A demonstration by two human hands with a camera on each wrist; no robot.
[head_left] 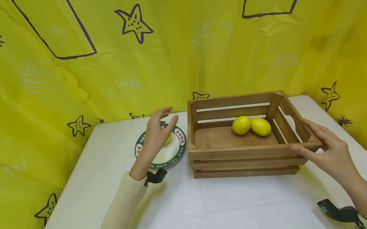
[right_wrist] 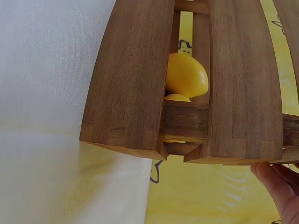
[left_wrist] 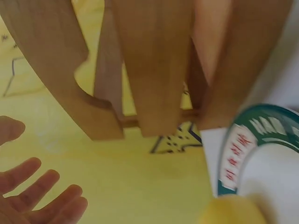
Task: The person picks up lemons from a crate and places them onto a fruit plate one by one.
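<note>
My left hand (head_left: 156, 133) hovers over a round plate (head_left: 181, 138) with a green patterned rim, its thumb and fingers spread apart with nothing between them. Partly hidden behind that hand, a yellow lemon (head_left: 169, 138) sits on the plate; its top also shows as a yellow curve (left_wrist: 231, 212) at the bottom of the left wrist view. To the right stands a slatted wooden crate (head_left: 244, 153). Two lemons (head_left: 241, 125) lie side by side inside it, towards the back right. At the crate's front right corner my right hand (head_left: 332, 151) grips the top edge, thumb on the front rim, fingers along the side.
A white-covered table (head_left: 238, 201) carries the plate and crate. Yellow curtain-like cloth (head_left: 168, 67) with starfish drawings hangs behind and at both sides. The crate's right end has a handle cut-out. Dark wrist cameras (head_left: 156, 175) are strapped to both wrists.
</note>
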